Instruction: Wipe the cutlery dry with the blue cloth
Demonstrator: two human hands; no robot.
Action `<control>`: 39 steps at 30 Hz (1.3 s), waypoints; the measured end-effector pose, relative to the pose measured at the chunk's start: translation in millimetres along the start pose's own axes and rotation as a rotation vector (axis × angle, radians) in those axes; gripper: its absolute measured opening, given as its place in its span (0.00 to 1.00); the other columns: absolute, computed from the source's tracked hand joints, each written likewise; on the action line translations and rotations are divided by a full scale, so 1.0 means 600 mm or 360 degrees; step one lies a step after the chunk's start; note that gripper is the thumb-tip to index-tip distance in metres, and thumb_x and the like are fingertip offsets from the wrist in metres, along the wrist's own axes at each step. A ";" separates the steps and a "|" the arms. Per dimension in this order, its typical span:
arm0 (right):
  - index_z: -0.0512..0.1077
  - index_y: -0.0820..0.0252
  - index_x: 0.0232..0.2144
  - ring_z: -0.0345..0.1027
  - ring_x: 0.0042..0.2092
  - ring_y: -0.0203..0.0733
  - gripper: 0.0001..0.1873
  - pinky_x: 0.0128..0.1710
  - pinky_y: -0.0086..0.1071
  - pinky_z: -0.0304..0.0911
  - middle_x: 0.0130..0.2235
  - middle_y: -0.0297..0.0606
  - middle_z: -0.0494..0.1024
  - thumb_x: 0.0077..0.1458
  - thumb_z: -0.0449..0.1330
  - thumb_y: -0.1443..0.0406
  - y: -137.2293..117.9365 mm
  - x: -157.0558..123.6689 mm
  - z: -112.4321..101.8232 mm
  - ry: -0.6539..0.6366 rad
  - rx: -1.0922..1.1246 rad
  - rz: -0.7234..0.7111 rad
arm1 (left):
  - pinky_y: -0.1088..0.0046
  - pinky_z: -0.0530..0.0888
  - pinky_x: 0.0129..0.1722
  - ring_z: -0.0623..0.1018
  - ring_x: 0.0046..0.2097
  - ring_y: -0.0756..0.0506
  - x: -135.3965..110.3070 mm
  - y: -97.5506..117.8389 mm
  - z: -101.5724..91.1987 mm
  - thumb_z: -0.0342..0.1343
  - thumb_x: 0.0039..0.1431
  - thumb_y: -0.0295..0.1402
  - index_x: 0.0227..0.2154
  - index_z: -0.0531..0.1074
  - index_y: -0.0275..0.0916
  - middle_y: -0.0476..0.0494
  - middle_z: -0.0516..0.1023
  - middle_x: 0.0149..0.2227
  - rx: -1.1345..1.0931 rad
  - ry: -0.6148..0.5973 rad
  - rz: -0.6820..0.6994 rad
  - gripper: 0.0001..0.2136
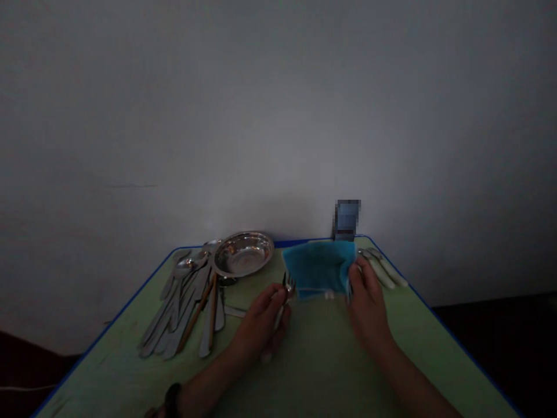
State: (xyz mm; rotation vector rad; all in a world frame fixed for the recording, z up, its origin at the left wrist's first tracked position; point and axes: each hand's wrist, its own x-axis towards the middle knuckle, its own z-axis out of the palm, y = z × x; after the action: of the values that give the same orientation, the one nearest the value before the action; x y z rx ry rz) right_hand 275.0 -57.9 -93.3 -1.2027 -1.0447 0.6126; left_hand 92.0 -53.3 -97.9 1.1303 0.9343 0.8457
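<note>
My left hand [268, 310] is closed around a fork [289, 284], whose tines point up and away from me. The fork's pale handle shows partly below my fingers. My right hand [368, 296] pinches the right edge of a blue cloth [319, 270], which spreads out to the left above the table. The cloth's left edge comes close to the fork tines; whether they touch I cannot tell. To the left lies a pile of spoons [185, 266] and other cutlery, some with brown handles.
A shiny metal bowl [219, 268] sits at the back of the green table [322, 371], which has a blue edge. Cutlery with pale handles [385, 273] lies at the right. A pixelated upright object [347, 217] stands at the back, before a grey wall.
</note>
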 end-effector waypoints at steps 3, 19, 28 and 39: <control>0.66 0.58 0.40 0.62 0.35 0.36 0.13 0.35 0.28 0.58 0.36 0.35 0.70 0.55 0.48 0.59 -0.023 -0.028 0.023 -0.0347 -0.0008 0.0019 | 0.83 0.59 0.12 0.61 0.14 0.56 0.006 -0.008 -0.003 0.49 0.55 0.36 0.33 0.64 0.37 0.55 0.66 0.19 -0.0089 -0.0204 0.0057 0.07; 0.61 0.56 0.46 0.68 0.32 0.42 0.20 0.30 0.34 0.62 0.34 0.38 0.74 0.56 0.40 0.56 -0.013 -0.014 0.015 0.0092 0.0044 0.0312 | 0.82 0.59 0.20 0.63 0.22 0.55 0.000 -0.016 -0.008 0.45 0.59 0.36 0.41 0.62 0.42 0.54 0.64 0.25 0.0115 -0.0123 0.0183 0.08; 0.65 0.57 0.35 0.68 0.32 0.39 0.17 0.29 0.32 0.62 0.31 0.37 0.73 0.56 0.41 0.55 -0.004 -0.031 0.032 -0.0160 0.0200 0.0323 | 0.79 0.61 0.22 0.62 0.22 0.54 -0.001 -0.009 0.004 0.41 0.61 0.38 0.41 0.62 0.39 0.52 0.64 0.26 0.0506 -0.0248 0.0240 0.11; 0.71 0.61 0.35 0.68 0.37 0.40 0.14 0.42 0.35 0.61 0.36 0.38 0.76 0.44 0.62 0.60 0.038 -0.034 0.044 -0.0500 0.0824 0.0815 | 0.74 0.66 0.33 0.69 0.32 0.48 -0.004 -0.011 0.000 0.40 0.61 0.36 0.35 0.62 0.40 0.49 0.69 0.31 0.1174 -0.0389 0.0400 0.08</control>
State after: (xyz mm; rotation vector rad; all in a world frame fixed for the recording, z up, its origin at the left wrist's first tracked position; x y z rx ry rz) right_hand 245.6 -56.5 -120.9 -0.9211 -0.7539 1.4149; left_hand 91.6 -56.9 -104.2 1.9732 0.9314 0.5403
